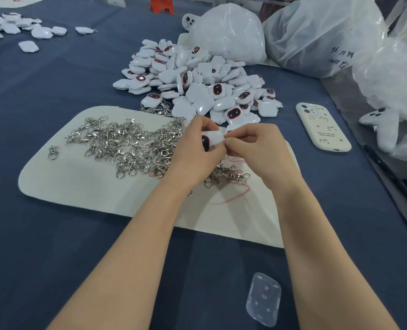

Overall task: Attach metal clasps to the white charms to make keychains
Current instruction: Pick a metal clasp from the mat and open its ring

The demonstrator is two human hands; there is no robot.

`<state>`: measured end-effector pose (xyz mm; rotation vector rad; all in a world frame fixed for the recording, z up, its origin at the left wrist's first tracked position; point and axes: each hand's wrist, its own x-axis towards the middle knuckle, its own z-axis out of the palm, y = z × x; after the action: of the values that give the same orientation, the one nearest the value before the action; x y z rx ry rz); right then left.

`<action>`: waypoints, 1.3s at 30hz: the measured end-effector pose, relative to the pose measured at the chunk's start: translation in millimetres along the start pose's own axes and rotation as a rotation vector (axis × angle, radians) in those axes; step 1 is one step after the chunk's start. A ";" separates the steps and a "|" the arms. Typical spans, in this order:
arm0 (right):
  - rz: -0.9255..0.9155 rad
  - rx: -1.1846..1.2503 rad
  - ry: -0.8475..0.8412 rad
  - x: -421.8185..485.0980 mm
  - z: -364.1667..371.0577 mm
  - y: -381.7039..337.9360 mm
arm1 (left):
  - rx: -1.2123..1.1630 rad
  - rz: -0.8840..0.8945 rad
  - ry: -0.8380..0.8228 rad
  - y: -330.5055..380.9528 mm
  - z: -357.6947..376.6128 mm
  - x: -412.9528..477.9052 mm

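My left hand (193, 151) grips a white charm (211, 139) with a dark oval face, held above the white mat (83, 184). My right hand (257, 148) pinches at the charm's right edge with thumb and forefinger; what it pinches is hidden by the fingertips. A heap of silver metal clasps (126, 144) lies on the mat left of my hands, with more clasps (226, 176) under my wrists. A big pile of white charms (197, 84) sits just beyond the mat.
A phone in a white case (323, 127) lies to the right. Clear plastic bags (328, 36) fill the back right. A clear plastic case (264, 298) lies near the front. More white charms (11, 27) are scattered at the far left on the blue cloth (42, 246).
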<state>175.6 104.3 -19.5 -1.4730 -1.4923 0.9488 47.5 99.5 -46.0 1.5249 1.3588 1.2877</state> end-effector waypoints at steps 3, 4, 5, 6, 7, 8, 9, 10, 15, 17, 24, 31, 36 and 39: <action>0.001 -0.008 -0.010 -0.2 0.9 0.0 | 0.020 0.028 0.017 -0.1 -0.2 0.0; 0.001 -0.009 -0.011 -0.3 1.3 -0.2 | 0.021 0.030 0.025 -0.2 -0.3 -0.1; -0.001 -0.011 -0.012 -0.2 2.5 -0.5 | 0.019 0.031 0.036 -0.5 -0.3 -0.4; -0.001 -0.015 -0.014 0.1 3.7 -0.7 | 0.021 0.032 0.053 -1.0 -0.7 -0.6; -0.001 -0.018 -0.017 0.3 4.8 -0.8 | 0.029 0.037 0.071 -1.4 -0.6 -0.9; 0.003 -0.018 -0.022 0.6 5.6 -0.9 | 0.038 0.045 0.084 -1.3 -0.7 -1.3; 0.010 -0.011 -0.026 1.0 6.0 -0.9 | 0.045 0.056 0.091 -1.2 -0.5 -1.7; 0.019 0.002 -0.029 1.4 5.9 -0.8 | 0.051 0.067 0.094 -0.9 -0.4 -2.0; 0.033 0.057 -0.029 2.1 7.3 2.0 | 0.133 0.107 0.100 -3.9 -0.1 -2.7; 0.031 0.064 -0.035 2.5 8.0 3.6 | 0.180 0.128 0.107 -5.4 0.8 -3.4; 0.059 0.313 -0.130 3.9 3.6 8.2 | 0.244 0.225 0.108 -4.6 0.2 -4.9; 0.118 0.555 -0.299 6.3 -1.1 18.5 | 0.216 0.208 0.071 -0.5 -1.3 -9.4; 0.140 0.602 -0.352 6.8 -3.6 22.6 | 0.102 0.104 0.084 3.9 -2.0 -8.9; 0.133 0.540 -0.375 5.4 -2.2 20.5 | 0.017 0.065 0.087 5.4 -0.8 -9.0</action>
<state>185.7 110.4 -37.4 -1.0416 -1.2516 1.6303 48.7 89.6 -42.6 1.5512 1.3880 1.4008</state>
